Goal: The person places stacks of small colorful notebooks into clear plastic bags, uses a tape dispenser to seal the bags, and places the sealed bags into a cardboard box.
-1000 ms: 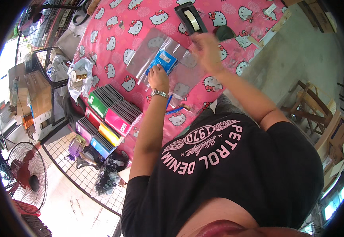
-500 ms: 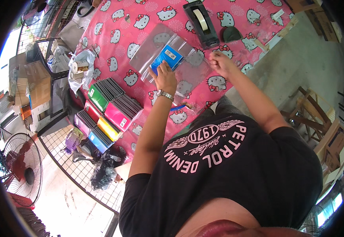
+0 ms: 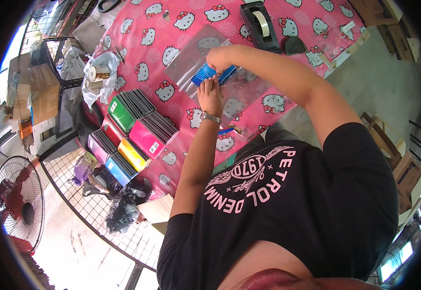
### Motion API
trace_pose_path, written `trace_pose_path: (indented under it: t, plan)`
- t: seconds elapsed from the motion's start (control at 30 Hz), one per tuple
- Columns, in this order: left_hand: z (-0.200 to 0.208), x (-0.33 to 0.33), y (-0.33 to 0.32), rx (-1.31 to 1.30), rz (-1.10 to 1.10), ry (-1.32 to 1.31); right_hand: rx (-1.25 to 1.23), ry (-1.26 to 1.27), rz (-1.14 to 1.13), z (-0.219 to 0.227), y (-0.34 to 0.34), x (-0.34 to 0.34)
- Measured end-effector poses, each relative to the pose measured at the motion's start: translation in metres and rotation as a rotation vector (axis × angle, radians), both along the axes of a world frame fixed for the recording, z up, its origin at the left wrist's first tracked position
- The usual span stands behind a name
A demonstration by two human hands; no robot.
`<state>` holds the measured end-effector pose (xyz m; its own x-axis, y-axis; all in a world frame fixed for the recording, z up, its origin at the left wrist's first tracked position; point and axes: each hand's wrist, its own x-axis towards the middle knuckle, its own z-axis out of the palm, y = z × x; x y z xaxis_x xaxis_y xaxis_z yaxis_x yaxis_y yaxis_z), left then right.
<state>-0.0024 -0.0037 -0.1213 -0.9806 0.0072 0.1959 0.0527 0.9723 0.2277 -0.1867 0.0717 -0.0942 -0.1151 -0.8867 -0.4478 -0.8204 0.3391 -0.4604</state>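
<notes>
A small blue spiral notebook (image 3: pixel 202 76) lies in or on a clear plastic bag (image 3: pixel 184 65) on the table; which of the two I cannot tell. My left hand (image 3: pixel 211 99) rests on the notebook's near edge, fingers stretched forward and pressing down. Reaching across from the right, my right hand (image 3: pixel 219 59) is curled over the notebook's far side. Its fingers are closed and point down, and whatever they pinch is hidden beneath the hand. The two hands almost meet over the cover. Wrinkled clear plastic spreads out to the right, beneath my right forearm.
Stacked spiral notebooks (image 3: pixel 145 135) in several colours stand to the left. Beyond my right hand sit a black tape dispenser (image 3: pixel 261 29) and a dark rounded object (image 3: pixel 295 45). A white plastic bag (image 3: pixel 100 77) hangs at the table's left edge, and a fan (image 3: pixel 22 198) stands lower left.
My right hand has swung left from the plastic's right side to the top of the blue notebook. The left hand stays at the notebook's near edge. The view has shifted slightly.
</notes>
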Motion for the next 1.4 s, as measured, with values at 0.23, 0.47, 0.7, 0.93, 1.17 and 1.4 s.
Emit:
trace_pose_path:
  t: [0.23,0.47,0.7,0.93,1.17,1.4]
  plan:
    - [0.009,0.010,0.000,-0.074,0.021,0.017,-0.029,0.141,-0.336,0.020,0.016,0.014]
    - [0.031,0.026,-0.046,0.130,-0.010,-0.133,-0.333,0.006,-1.032,-0.008,0.088,0.080]
    - [0.039,-0.068,-0.086,0.529,0.173,-0.534,-0.534,-1.521,-1.504,0.010,0.043,0.165]
    - [0.137,-0.059,-0.066,1.385,0.183,-0.751,-0.641,-1.367,-1.489,0.100,0.120,0.131]
    - [0.089,-0.011,-0.030,1.648,0.309,-0.686,-0.612,-1.300,-1.352,0.054,0.155,0.128]
    - [0.070,-0.020,-0.033,1.730,0.034,-0.729,-0.575,-0.438,-0.797,0.037,0.160,0.094]
